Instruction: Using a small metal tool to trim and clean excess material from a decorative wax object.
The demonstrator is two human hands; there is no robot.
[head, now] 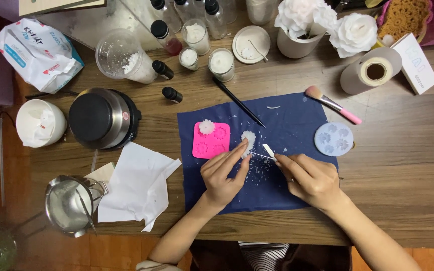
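My left hand (223,173) pinches a small white wax flower (248,141) between thumb and fingers over a dark blue cloth (287,125). My right hand (311,179) grips a small craft knife (268,151), its blade pointing at the flower's edge. White wax shavings lie scattered on the cloth under both hands. Left of the flower lies a pink silicone mould (211,140) with one white wax flower still in its top left cavity.
A pale blue round mould (333,139), a pink brush (333,105) and a black stick (238,102) lie around the cloth. Jars, bottles, a tape roll (370,71), a black-topped steel pot (103,118), a steel pitcher (70,205) and white paper (136,185) fill the wooden table.
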